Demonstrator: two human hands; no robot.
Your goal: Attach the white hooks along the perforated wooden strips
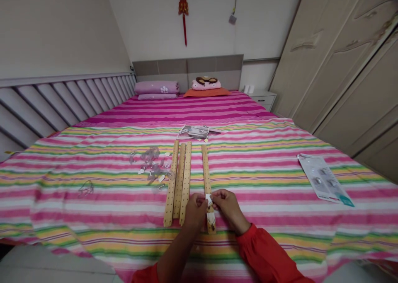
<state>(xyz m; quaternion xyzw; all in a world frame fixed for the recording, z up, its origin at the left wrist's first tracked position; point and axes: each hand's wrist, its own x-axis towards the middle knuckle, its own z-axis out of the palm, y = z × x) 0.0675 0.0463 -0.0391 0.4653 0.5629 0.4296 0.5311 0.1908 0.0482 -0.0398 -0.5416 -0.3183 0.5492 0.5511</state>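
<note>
Both my hands meet over the near end of a single perforated wooden strip (205, 171) lying on the striped bedsheet (267, 179). My left hand (195, 210) and my right hand (227, 208) pinch a small white piece (209, 199) between their fingertips, right above the strip. A clear hook (212, 221) sits on the strip's near end below my fingers. Three more perforated wooden strips (178, 181) lie side by side just left of my left hand.
A scatter of clear plastic hooks (151, 167) lies left of the strips, with one more (86, 189) farther left. Torn packaging (197, 131) sits beyond the strips. A flat white packet (323, 178) lies at right. Pillows (157, 89) and a wardrobe (348, 63) stand beyond.
</note>
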